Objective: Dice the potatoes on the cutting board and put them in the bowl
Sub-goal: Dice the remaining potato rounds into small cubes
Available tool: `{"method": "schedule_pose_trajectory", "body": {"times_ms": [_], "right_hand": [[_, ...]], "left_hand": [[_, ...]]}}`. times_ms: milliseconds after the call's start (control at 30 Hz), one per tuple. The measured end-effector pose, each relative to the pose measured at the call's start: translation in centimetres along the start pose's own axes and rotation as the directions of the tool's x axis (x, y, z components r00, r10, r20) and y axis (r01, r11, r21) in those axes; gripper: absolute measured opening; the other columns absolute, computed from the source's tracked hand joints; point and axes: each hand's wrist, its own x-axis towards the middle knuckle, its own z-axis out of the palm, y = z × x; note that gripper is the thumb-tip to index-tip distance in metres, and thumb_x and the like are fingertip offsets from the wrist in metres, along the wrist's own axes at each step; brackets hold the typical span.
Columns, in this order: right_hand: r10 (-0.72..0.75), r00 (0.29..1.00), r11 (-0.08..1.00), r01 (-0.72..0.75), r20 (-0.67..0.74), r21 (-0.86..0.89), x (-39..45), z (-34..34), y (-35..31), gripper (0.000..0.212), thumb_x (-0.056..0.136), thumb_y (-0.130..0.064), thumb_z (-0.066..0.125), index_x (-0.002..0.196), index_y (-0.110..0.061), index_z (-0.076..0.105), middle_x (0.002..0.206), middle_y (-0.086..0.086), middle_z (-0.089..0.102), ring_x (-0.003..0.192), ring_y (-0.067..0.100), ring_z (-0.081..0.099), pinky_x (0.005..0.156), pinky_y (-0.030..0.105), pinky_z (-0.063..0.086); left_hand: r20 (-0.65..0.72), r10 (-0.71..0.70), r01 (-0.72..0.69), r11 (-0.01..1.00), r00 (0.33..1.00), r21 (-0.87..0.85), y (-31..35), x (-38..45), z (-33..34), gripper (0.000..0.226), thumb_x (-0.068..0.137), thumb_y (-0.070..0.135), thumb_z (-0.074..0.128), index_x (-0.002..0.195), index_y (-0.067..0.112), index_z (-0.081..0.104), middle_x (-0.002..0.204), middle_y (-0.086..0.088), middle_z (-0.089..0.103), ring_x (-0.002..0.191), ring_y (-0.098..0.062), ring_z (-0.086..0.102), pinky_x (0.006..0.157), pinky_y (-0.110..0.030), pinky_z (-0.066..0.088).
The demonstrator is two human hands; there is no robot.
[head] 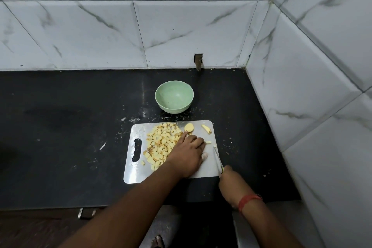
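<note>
The cutting board [138, 175] lies flat on the dark surface [60, 127], its handle slot at the left edge, away from the working zone. The diced potato [161, 143] is heaped on the board's left and middle area, which keeps finished cubes apart from the cutting lane on the right. The left hand [187, 153] rests palm-down across the board, fingers reaching toward the uncut potato piece [189, 127] at the far edge; its grip cannot be judged with certainty, since the fingertips lie among the pieces, but the fingers appear extended rather than curled. The bowl [174, 96] stands just beyond the board's far edge and holds no potato yet, placed within short reach for transfer. A slice [207, 129] lies near the board's far right corner, awaiting dicing. The right hand [231, 179] is wrapped around the handle of the knife [217, 159], blade pointing forward along the board's right edge, clear of the left hand.
</note>
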Motion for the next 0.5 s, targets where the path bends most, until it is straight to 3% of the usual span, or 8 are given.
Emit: {"method": "schedule_pose_trajectory", "body": {"times_ms": [100,200,500], "right_hand": [[-0.039,0.998,0.999,0.041,-0.055,0.020,-0.1,-0.6,-0.2,0.005,0.097,-0.009,0.039,0.101,-0.009,0.041,0.116,0.022,0.062,0.106,0.035,0.062,0.076,0.029,0.041],[-0.037,0.997,0.999,0.038,-0.066,0.012,1.0,-0.9,-1.5,0.019,0.096,-0.006,0.040,0.113,-0.003,0.046,0.116,0.022,0.063,0.104,0.034,0.063,0.073,0.028,0.043],[0.027,1.000,1.000,-0.027,-0.007,-0.010,0.5,0.1,-1.3,0.028,0.095,-0.005,0.041,0.123,-0.001,0.046,0.122,0.022,0.061,0.110,0.034,0.061,0.086,0.031,0.047]], "left_hand": [[0.010,-0.012,0.012,1.000,1.000,-0.008,0.2,0.0,-0.2,0.057,0.107,0.047,0.026,0.150,0.015,0.047,0.146,0.001,0.046,0.141,-0.026,0.033,0.125,-0.050,0.006],[0.022,-0.016,0.016,1.000,1.000,0.002,0.2,0.0,-0.3,0.057,0.107,0.048,0.027,0.149,0.015,0.048,0.146,0.001,0.046,0.142,-0.027,0.032,0.125,-0.052,0.006],[0.048,-0.029,0.029,1.000,0.998,-0.007,0.6,-0.1,-0.6,0.057,0.108,0.046,0.027,0.152,0.014,0.044,0.149,-0.001,0.044,0.143,-0.028,0.031,0.124,-0.056,0.007]]}}
